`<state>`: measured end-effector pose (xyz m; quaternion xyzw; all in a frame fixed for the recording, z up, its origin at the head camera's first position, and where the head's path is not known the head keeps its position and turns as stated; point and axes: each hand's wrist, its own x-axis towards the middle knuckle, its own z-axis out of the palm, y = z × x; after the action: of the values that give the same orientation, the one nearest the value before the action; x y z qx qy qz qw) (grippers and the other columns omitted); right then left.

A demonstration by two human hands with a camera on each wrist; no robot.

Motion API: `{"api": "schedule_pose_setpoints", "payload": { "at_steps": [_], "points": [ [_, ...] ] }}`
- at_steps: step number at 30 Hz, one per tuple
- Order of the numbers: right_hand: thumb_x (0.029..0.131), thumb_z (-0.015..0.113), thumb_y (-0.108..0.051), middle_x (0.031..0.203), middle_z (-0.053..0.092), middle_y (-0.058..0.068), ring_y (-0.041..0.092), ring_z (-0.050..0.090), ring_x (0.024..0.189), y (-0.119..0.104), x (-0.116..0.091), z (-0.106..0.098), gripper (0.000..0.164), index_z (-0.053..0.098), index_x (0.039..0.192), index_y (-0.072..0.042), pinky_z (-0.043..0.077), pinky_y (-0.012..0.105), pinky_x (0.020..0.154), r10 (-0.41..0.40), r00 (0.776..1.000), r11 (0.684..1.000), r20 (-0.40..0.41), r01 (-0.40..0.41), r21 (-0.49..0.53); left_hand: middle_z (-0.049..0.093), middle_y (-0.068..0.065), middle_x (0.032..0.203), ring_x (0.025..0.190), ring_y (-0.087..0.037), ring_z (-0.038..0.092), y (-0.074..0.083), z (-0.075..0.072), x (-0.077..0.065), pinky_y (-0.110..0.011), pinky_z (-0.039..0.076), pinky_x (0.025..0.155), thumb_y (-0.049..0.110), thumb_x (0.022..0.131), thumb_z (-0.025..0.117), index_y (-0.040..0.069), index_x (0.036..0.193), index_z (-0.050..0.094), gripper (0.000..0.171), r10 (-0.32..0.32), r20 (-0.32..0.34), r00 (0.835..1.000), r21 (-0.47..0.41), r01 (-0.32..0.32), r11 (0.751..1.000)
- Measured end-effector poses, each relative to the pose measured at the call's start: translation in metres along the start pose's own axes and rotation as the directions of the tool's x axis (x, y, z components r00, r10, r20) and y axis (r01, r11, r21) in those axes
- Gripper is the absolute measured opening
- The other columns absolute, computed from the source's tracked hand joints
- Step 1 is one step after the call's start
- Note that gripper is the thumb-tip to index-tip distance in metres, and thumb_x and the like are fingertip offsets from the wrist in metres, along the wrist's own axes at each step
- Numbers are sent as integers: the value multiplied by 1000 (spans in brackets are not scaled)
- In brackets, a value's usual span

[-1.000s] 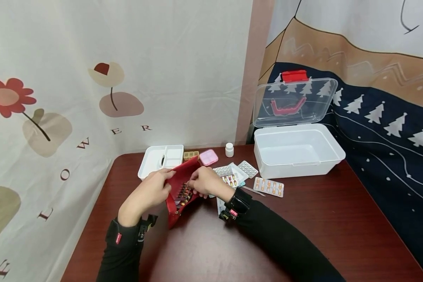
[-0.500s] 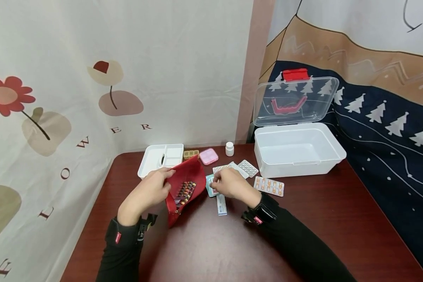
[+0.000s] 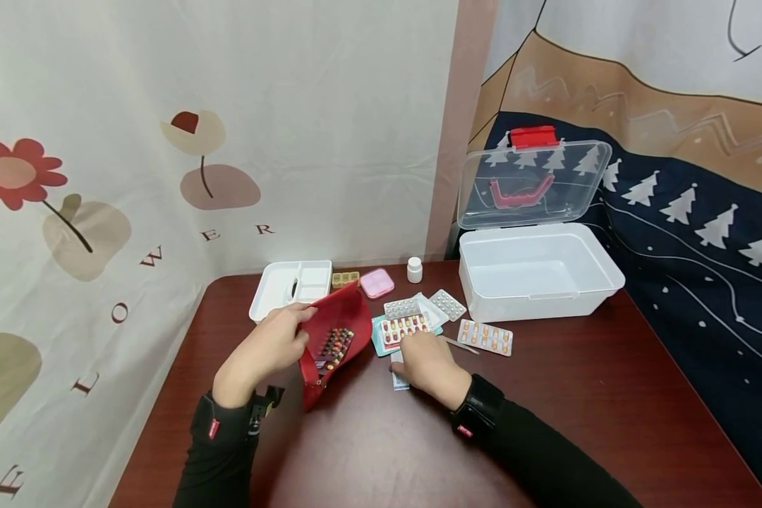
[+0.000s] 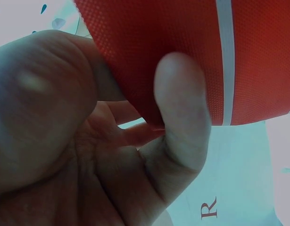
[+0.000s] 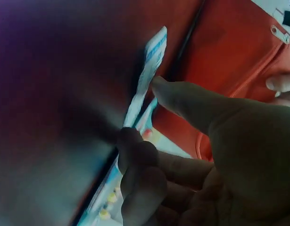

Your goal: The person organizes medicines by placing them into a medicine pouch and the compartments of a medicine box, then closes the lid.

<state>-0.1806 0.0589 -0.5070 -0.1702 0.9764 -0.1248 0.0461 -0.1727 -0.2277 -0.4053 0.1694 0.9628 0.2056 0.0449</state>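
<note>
1. Since 1 second ago, the right hand (image 3: 428,363) has left the red pouch (image 3: 344,309) and come down at the narrow packet (image 5: 147,75); the left hand (image 3: 278,339) has kept its place.
2. On the surface (image 3: 546,409): 1 red pouch, 1 narrow packet, 4 blister packs (image 3: 485,337), 1 white sachet (image 3: 433,312), 1 aqua packet (image 3: 378,342) and 1 slender stick (image 3: 462,346). At least 1 dark blister pack (image 3: 334,348) with colourful capsules lies inside the red pouch.
3. Left of the other packs, the red pouch tilts with its mouth open; a pale stripe crosses its outside.
4. Left fingers pinch the upper edge of the red pouch. Right fingers curl at the narrow packet, white with blue print; I cannot tell whether they grip it.
5. Behind stand 1 divided tray (image 3: 282,279), 1 yellow organiser (image 3: 345,279), 1 pink case (image 3: 377,283) and 1 white bottle (image 3: 415,270); at right, 1 white box (image 3: 540,307), its clear lid raised.
6. The right hand hides part of the narrow packet.
</note>
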Motion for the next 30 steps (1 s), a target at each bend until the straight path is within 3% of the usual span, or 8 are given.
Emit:
{"api": "schedule_pose_setpoints", "payload": {
  "at_steps": [13, 21, 30],
  "points": [
    [90, 88, -22, 71, 65, 4, 26, 67, 68, 3, -7, -1, 42, 57, 62, -16, 52, 48, 59, -58, 998, 998, 17, 58, 20, 69, -26, 148, 130, -39, 69, 0, 1, 0, -50, 58, 101, -1, 99, 60, -9, 146, 67, 47, -2, -7, 1000, 5, 2, 1000],
    [88, 85, -14, 85, 66, 6, 28, 69, 78, 4, -6, 1, 31, 57, 77, -17, 53, 48, 64, -113, 994, 992, 2, 113, 50, 69, -26, 147, 125, -37, 69, 1, 1, -1, -48, 58, 98, 0, 100, 61, -9, 146, 66, 47, -9, -2, 1000, 1, 9, 1000],
    [83, 82, -10, 73, 59, 1, 20, 58, 69, 17, -4, 9, 25, 58, 78, -15, 48, 45, 61, -171, 985, 974, -32, 174, 143, 69, -27, 148, 126, -37, 69, 1, 0, -1, -48, 56, 98, -1, 100, 59, -9, 145, 67, 47, -8, -4, 1000, 6, 8, 1000]
  ]
}}
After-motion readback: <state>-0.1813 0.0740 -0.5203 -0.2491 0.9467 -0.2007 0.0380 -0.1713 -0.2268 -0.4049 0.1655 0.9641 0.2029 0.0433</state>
